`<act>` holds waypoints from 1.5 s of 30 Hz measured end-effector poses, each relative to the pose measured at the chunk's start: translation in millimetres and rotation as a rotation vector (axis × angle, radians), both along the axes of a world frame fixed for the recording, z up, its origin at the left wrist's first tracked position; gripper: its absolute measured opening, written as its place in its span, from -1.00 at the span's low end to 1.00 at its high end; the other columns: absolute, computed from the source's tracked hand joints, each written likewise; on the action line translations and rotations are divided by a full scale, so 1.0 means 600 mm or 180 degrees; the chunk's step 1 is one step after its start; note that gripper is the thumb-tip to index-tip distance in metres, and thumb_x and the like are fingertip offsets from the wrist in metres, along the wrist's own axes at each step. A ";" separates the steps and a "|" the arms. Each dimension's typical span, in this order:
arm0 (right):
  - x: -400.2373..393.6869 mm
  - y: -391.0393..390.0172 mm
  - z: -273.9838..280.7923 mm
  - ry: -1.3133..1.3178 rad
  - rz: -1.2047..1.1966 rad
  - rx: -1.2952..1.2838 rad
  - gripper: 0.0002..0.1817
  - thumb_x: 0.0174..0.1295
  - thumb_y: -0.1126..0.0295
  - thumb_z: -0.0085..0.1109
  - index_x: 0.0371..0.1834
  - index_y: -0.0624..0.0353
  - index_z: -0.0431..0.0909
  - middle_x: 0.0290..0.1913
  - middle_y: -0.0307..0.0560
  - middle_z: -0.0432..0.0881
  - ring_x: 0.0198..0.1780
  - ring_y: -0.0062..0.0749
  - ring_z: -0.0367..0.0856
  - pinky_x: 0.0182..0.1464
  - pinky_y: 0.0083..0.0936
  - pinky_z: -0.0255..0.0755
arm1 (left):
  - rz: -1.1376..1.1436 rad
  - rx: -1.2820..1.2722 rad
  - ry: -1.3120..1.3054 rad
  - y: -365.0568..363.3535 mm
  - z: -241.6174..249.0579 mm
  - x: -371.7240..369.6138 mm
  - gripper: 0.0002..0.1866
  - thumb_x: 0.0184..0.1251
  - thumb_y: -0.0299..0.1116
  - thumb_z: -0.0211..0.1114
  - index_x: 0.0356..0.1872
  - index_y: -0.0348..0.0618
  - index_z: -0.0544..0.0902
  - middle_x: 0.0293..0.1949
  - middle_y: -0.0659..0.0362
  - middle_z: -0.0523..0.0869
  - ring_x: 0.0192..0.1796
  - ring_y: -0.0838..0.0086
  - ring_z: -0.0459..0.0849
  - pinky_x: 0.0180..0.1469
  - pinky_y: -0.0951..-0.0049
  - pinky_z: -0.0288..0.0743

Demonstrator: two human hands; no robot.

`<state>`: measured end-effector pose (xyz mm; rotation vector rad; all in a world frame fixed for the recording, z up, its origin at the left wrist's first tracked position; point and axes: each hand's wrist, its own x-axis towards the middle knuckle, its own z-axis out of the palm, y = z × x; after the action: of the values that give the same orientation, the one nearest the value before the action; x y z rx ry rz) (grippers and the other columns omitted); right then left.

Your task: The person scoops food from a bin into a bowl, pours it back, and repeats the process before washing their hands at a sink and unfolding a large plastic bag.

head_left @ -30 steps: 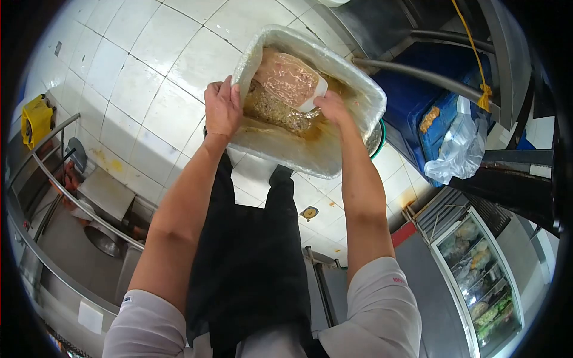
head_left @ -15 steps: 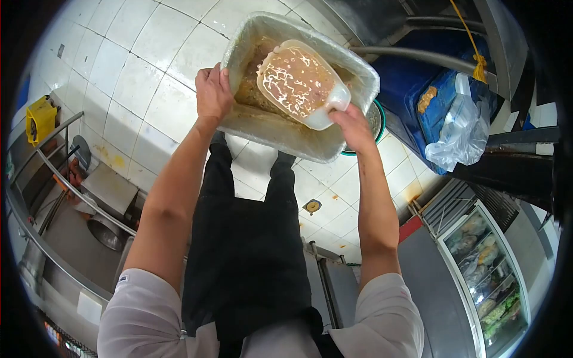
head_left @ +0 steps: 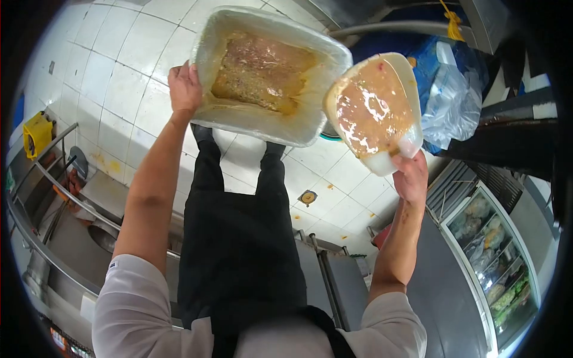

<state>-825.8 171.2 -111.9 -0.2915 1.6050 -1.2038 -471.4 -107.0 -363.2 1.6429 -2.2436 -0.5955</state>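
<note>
My left hand [head_left: 185, 88] grips the left rim of a pale tub [head_left: 262, 128] lined with clear plastic. In the tub's bottom lies wet, brownish-pink minced-looking food [head_left: 256, 71] with yellowish liquid around it. To the right of the tub, my right hand [head_left: 410, 177] is closed on the handle end of a white plastic scoop [head_left: 407, 83]. Glossy pinkish food in liquid [head_left: 370, 110] fills the scoop. Its left edge is close by the tub's right rim in this view.
A blue container [head_left: 427, 65] with a clear plastic bag [head_left: 456, 104] on it stands beyond the scoop. Metal rails [head_left: 89, 206] and a yellow bucket [head_left: 38, 135] are at left. A glass-fronted fridge [head_left: 495, 250] stands at lower right; a floor drain [head_left: 307, 198] lies in the tiles.
My right hand has lifted the filled scoop out of the tub and moved it right, beyond the rim. The tub and my left hand have shifted somewhat left.
</note>
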 end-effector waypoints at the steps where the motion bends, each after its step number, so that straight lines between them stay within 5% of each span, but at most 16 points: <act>1: -0.013 0.025 0.000 0.0055 -0.0064 0.0021 -0.52 0.06 0.42 0.09 0.10 0.37 0.45 0.03 -0.12 0.58 0.09 -0.40 0.49 0.18 -0.45 0.27 | -0.0038 -0.0040 -0.0030 0.000 0.005 -0.002 -0.64 0.44 -0.21 -0.01 0.06 -0.20 0.57 -0.18 -0.16 0.56 -0.03 0.00 0.47 0.08 0.10 0.35; 8: -0.075 0.184 -0.055 0.0099 -0.0127 0.0382 -0.57 0.07 0.48 0.02 0.06 0.36 0.48 0.02 -0.12 0.58 0.06 -0.39 0.51 0.15 -0.45 0.30 | -0.0140 -0.0106 -0.0154 0.009 0.010 -0.012 -0.59 0.47 -0.17 -0.09 0.06 -0.23 0.58 -0.19 -0.16 0.58 -0.02 0.02 0.48 0.10 0.13 0.35; 18: -0.116 0.366 -0.273 0.0224 -0.0213 0.1115 -0.65 0.10 0.44 0.04 -0.04 0.31 0.56 -0.07 -0.21 0.62 0.02 -0.51 0.49 0.16 -0.54 0.26 | -0.0015 -0.0116 -0.0431 0.009 0.001 -0.012 -0.58 0.49 -0.10 -0.10 -0.14 -0.26 0.60 -0.20 -0.14 0.56 -0.04 0.02 0.47 0.06 0.14 0.37; 19: -0.122 0.381 -0.298 0.0223 -0.0171 0.1221 -0.63 0.11 0.42 0.04 -0.01 0.32 0.56 -0.04 -0.17 0.62 0.05 -0.48 0.48 0.20 -0.51 0.24 | 0.0037 -0.0101 -0.0553 0.010 -0.001 -0.011 -0.56 0.50 -0.09 -0.13 -0.04 -0.24 0.59 -0.14 -0.16 0.55 -0.02 -0.02 0.48 0.05 0.11 0.38; 22: -0.125 0.404 -0.355 0.0307 -0.0400 0.1407 -0.65 0.13 0.41 0.04 -0.02 0.28 0.54 -0.12 -0.21 0.60 -0.08 -0.52 0.48 0.05 -0.53 0.34 | 0.0009 -0.0176 -0.0636 0.008 -0.007 -0.010 -0.55 0.49 -0.07 -0.11 -0.13 -0.25 0.60 -0.17 -0.14 0.55 -0.02 0.00 0.47 0.06 0.12 0.37; 45: -0.143 0.406 -0.412 0.0776 0.0299 0.2648 -0.51 0.14 0.25 0.06 0.09 0.36 0.49 0.08 0.12 0.59 0.12 -0.18 0.51 0.22 -0.37 0.28 | -0.0030 -0.0133 -0.0784 -0.001 -0.027 0.004 -0.55 0.48 -0.08 -0.12 -0.07 -0.22 0.61 -0.15 -0.16 0.57 -0.01 -0.03 0.47 0.07 0.13 0.34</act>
<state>-911.7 414.7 -359.0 0.0302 2.1275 -0.3614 -469.2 -107.6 -379.7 1.7699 -2.4165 -0.3619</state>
